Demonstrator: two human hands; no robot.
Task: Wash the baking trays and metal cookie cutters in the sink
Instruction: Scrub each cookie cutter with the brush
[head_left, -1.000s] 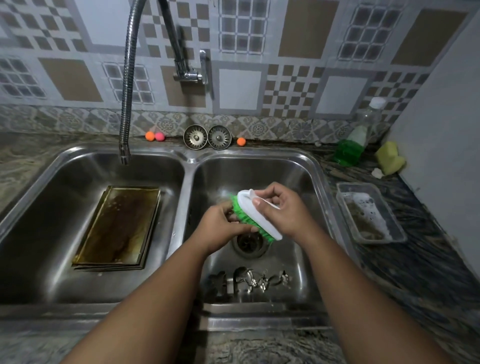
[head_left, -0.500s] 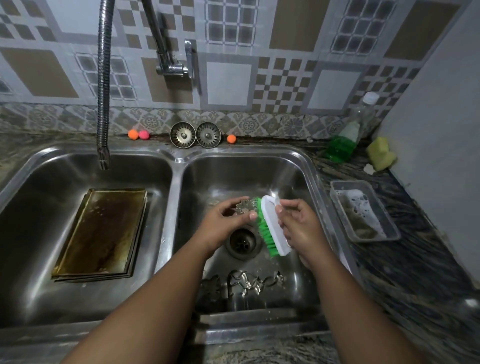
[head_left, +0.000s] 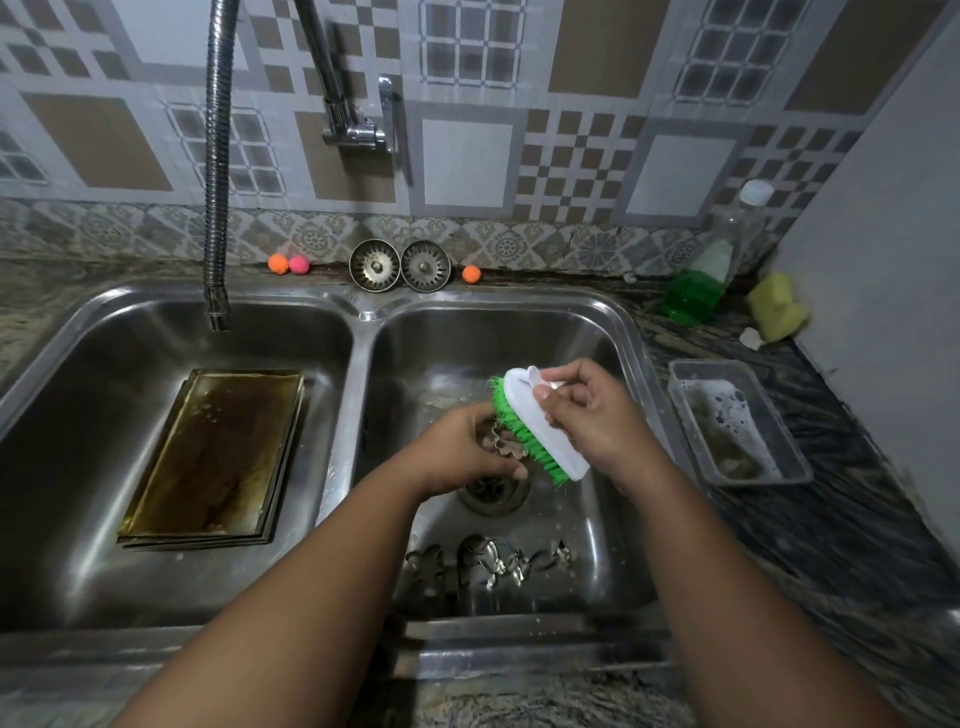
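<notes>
My right hand (head_left: 597, 415), curled round the brush (head_left: 535, 421), has swung its bristles back onto the cookie cutter (head_left: 501, 447) pinched in my left hand (head_left: 462, 452), so I judge scrubbing resumes, the stained baking trays (head_left: 218, 452) waiting well left of that grip.

Double steel sink (head_left: 358, 312). Left basin: stacked baking trays (head_left: 218, 457), brown-stained, flat on the bottom; flexible faucet hose (head_left: 215, 171) hanging above. Right basin: left hand (head_left: 467, 452) gripping a scalloped metal cookie cutter (head_left: 501, 447); right hand (head_left: 592, 415) holding a white scrub brush (head_left: 540, 426), green bristles touching the cutter, over the drain (head_left: 491, 491). More cookie cutters (head_left: 493, 564) lie at the near wall. Right counter: plastic container (head_left: 737, 421) with suds, green soap bottle (head_left: 701, 280), yellow sponge (head_left: 776, 306).
</notes>
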